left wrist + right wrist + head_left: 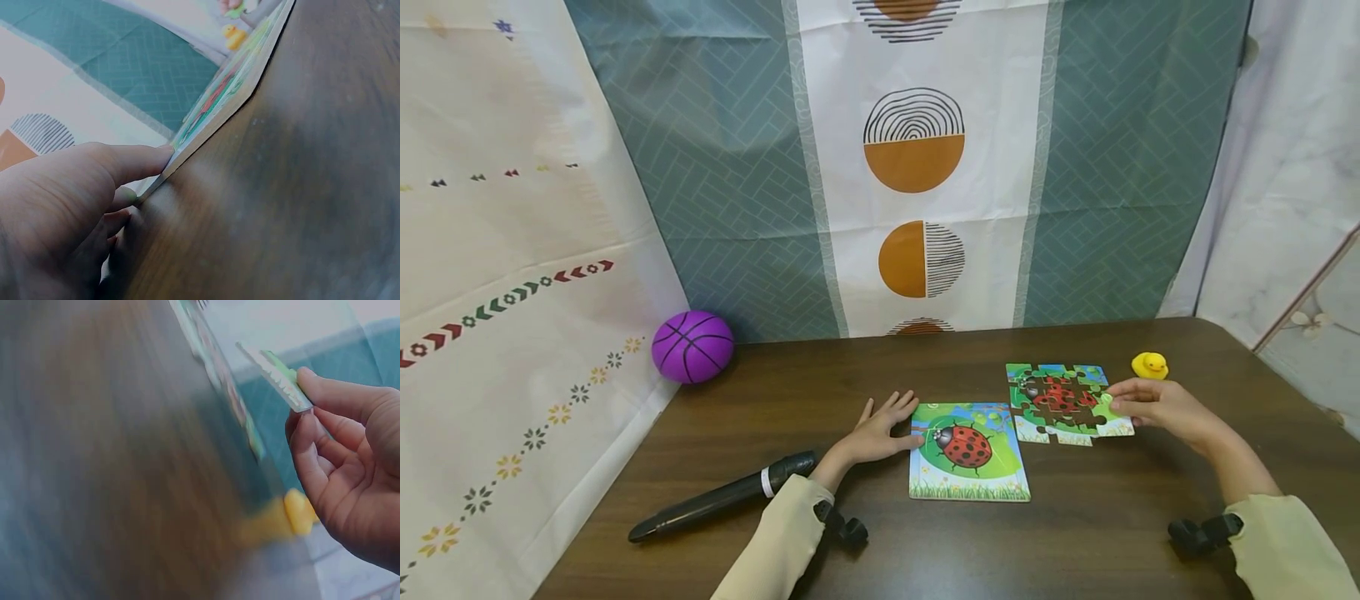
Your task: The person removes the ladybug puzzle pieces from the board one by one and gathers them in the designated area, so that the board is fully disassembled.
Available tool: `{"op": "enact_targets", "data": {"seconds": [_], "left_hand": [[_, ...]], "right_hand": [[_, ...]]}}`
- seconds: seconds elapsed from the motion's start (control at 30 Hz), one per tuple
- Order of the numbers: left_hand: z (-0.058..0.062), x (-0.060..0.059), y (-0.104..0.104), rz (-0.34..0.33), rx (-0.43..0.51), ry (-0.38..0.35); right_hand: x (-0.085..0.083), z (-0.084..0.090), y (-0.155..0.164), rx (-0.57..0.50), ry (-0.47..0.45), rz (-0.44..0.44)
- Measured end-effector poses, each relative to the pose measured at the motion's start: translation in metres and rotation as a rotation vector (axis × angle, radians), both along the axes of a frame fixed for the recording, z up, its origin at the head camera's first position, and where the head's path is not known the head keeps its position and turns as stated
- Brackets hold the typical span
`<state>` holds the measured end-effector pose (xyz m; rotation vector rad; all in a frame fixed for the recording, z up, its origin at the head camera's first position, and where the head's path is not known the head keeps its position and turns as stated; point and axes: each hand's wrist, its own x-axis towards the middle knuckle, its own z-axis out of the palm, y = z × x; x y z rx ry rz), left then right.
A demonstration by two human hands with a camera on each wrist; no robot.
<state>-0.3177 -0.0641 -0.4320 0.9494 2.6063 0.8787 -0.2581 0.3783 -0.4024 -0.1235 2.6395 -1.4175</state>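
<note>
Here my right hand [1157, 407] pinches a thin, light puzzle piece [276, 377] by its edge; my left hand [880, 433], fingers flat, steadies the stiff picture card [967, 452].

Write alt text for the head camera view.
A right hand pinches a green cardboard puzzle piece at a half-built ladybird jigsaw; the left hand touches a ladybird picture card on the dark wooden table.

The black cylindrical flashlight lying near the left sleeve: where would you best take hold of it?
Probably around the middle of the black cylindrical flashlight, coming from above with fingers across its width. It lies flat on the dark wooden table, long and slim, angled toward the left edge, with bare table on both long sides. The left hand is nearest; it now touches the ladybird picture board.
</note>
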Motion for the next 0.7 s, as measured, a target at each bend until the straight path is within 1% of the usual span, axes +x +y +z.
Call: {"op": "enact_targets", "data": {"seconds": [0.13, 0.23, 0.37, 0.57, 0.7], "left_hand": [[-0.001, 0.0, 0.0, 0.008, -0.01, -0.005], [-0.001, -0.001, 0.0, 0.008, -0.01, -0.004], [0.0, -0.001, 0.0, 0.009, -0.01, -0.004], [0.002, 0.0, 0.0, 0.001, 0.014, -0.011], [0.003, 0.0, -0.001, 0.002, 0.02, -0.014]], "right_hand": [[0.0, -0.008, 0.012, 0.008, -0.049, -0.002], [0.0, -0.011, 0.014, 0.022, -0.067, -0.002], [-0.001, -0.013, 0.015, 0.047, -0.061, -0.001], [-0.002, -0.014, 0.011, 0.142, -0.018, 0.021], [-0.003, -0.015, 0.008, 0.174, -0.01, 0.014]]}}
